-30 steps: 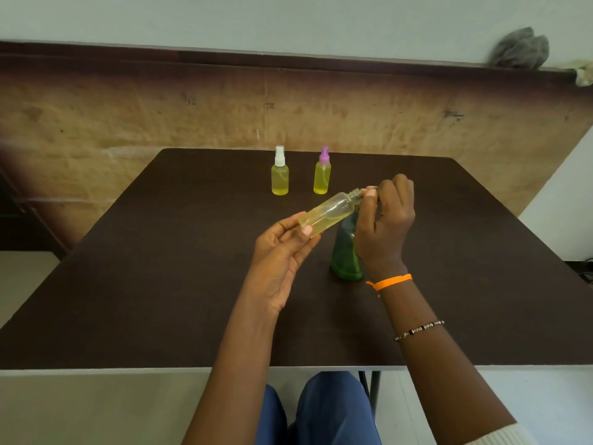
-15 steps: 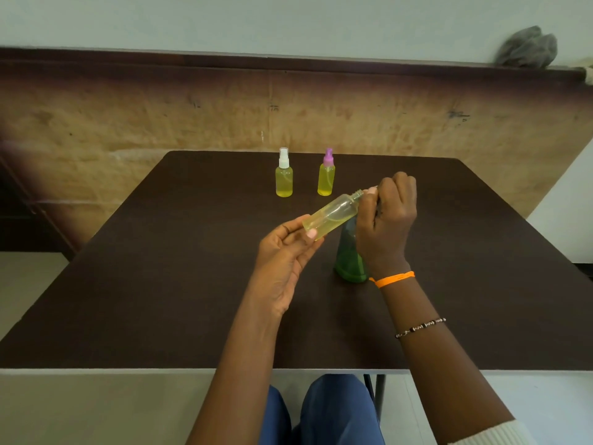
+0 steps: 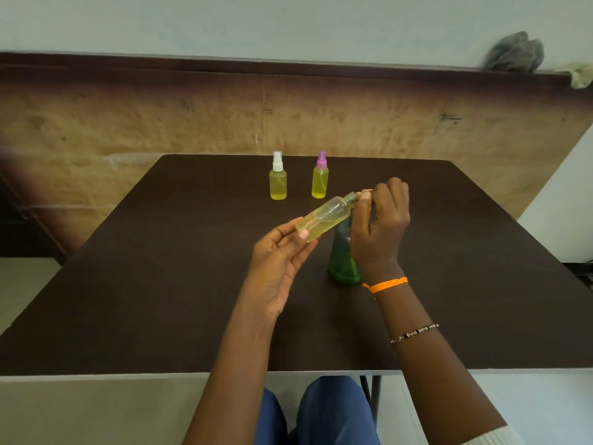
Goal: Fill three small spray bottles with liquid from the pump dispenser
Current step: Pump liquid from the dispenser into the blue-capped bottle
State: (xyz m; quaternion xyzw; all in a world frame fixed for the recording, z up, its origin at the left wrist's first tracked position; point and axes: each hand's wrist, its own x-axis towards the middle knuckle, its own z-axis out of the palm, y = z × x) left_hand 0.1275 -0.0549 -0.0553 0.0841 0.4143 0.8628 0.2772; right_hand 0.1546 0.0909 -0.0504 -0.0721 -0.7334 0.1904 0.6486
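A: What is being held right now?

B: An uncapped bottle (image 3: 325, 217) is being pinched near its base by the left hand (image 3: 282, 261), tilted, with its open neck being kept against the right hand (image 3: 378, 226). The right hand is curled over the top of the green dispenser (image 3: 343, 261), which is standing on the table (image 3: 160, 284) just beneath.

A: Has anything changed in the last second?

B: Very little. The bottle is still being held at the same slant, and the right hand is staying closed over the pump head. The nozzle itself is being hidden by the fingers, so whether liquid is passing cannot be told; it is probably being pumped in.

A: How full is the bottle being shown?

B: Pale yellow liquid is lying along its lower side, so it is judged as partly filled.

A: And the other two?

B: The white-capped bottle (image 3: 278, 178) and the pink-capped bottle (image 3: 320, 176) are standing upright side by side, well behind the hands, both yellow and capped. The third fill is being judged as the last step, with capping remaining.
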